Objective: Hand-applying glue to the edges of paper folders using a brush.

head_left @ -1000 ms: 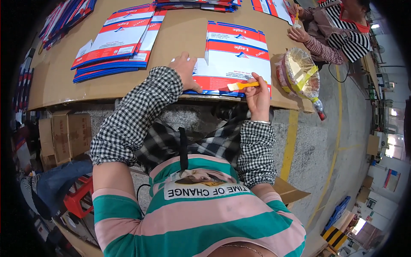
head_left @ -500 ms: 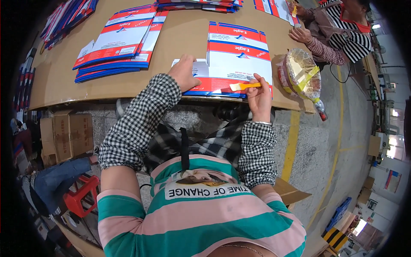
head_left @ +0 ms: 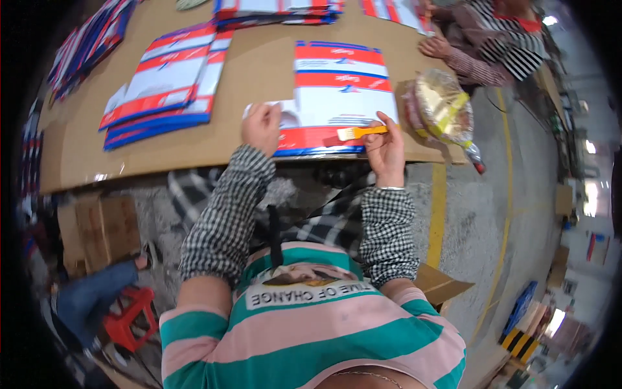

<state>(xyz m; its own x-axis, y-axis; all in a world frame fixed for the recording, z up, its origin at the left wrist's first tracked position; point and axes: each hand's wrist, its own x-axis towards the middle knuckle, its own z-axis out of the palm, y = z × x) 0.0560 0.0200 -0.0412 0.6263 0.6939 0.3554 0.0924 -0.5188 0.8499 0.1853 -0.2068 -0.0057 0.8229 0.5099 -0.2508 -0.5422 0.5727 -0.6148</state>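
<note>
Flat printed cartons [head_left: 346,104], red, white and blue, lie in a small stack at the table's near edge in front of me. On their left side a white flap [head_left: 289,115] sticks out. My left hand [head_left: 261,129] is closed at this flap, its fingers curled over the edge; the fingertips are partly hidden. My right hand [head_left: 386,150] grips a small flat brush [head_left: 356,133] by its yellow handle. The brush's pale bristles point left, over the red band along the near side of the top carton.
A plastic-lined tub [head_left: 440,107] of pale paste stands at the table's right corner. More flat cartons [head_left: 162,84] lie in stacks to the left and at the far side [head_left: 275,10]. Across the table, a co-worker's hand [head_left: 435,47] rests near other cartons.
My left hand has shifted slightly left, its fingers curling more tightly. The brush stays in my right hand over the carton's near band. The whole view has shifted slightly.
</note>
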